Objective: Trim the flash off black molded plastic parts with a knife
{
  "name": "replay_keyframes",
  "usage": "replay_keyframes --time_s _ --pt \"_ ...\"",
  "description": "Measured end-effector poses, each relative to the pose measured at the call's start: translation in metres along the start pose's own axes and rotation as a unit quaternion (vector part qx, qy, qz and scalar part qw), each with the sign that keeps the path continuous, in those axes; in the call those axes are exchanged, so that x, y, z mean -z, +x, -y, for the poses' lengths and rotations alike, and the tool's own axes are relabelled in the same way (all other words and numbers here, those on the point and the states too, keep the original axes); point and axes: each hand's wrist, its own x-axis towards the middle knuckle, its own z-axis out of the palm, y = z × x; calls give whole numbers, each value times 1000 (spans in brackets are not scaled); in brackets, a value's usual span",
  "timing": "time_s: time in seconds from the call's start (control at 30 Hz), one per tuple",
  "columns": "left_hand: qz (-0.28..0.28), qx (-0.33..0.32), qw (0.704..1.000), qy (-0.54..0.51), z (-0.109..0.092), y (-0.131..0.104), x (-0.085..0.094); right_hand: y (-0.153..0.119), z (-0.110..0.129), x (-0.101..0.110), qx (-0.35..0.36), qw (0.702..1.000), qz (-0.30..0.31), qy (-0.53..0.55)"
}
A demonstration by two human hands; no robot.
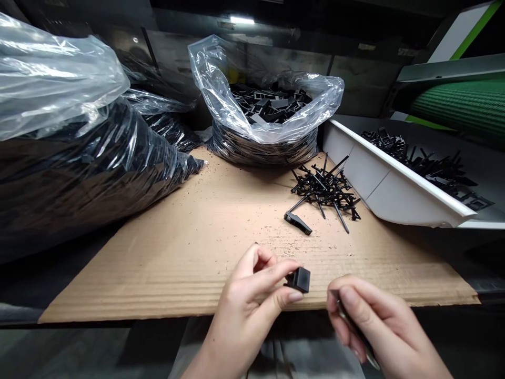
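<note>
Cardboard (165, 263) covers the tabletop before me; above its near edge, the left hand (252, 300) pinches a small black part (301, 279) while the right hand (371, 321) grips a slim metal tool (357, 331).

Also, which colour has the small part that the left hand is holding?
The small part is black, shown best in the head view.

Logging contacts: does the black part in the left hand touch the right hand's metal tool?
Apart: the head view shows cardboard between the black part, pinched in the left hand, and the metal tool in the right hand.
</note>
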Motion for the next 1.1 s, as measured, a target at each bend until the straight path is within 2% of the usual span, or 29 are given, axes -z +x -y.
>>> replay_keyframes --time_s 0.1,0.2,0.27,0.37,0.47,0.57,0.73,0.87,1.03,1.1 --pt "33 57 996 -65 -1 -2 3 2 -7 9 93 987 -93 -92" --pt "79 89 979 -167 1 -3 2 5 -14 8 217 936 -163 -224" --pt "57 96 974 -197 3 -3 -1 6 -18 4 282 903 -170 -277" --pt "0 116 977 -177 4 -1 -6 9 -20 -1 334 874 -180 -304" --pt "-9 105 988 -113 3 0 -7 14 -20 -4 380 849 -206 -303" --pt "-18 64 996 -63 0 1 -5 18 -18 -6 412 826 -214 -321" --pt "-31 32 998 -50 -2 3 -3 20 -17 -6 403 821 -203 -350" --pt "-25 23 998 -54 -2 4 -2 21 -16 -6 426 810 -196 -351" --pt "-15 2 997 -78 0 4 -3 22 -16 -5 427 818 -183 -340" --pt "-11 -7 997 -81 1 3 -3 22 -15 -4 419 832 -168 -324"
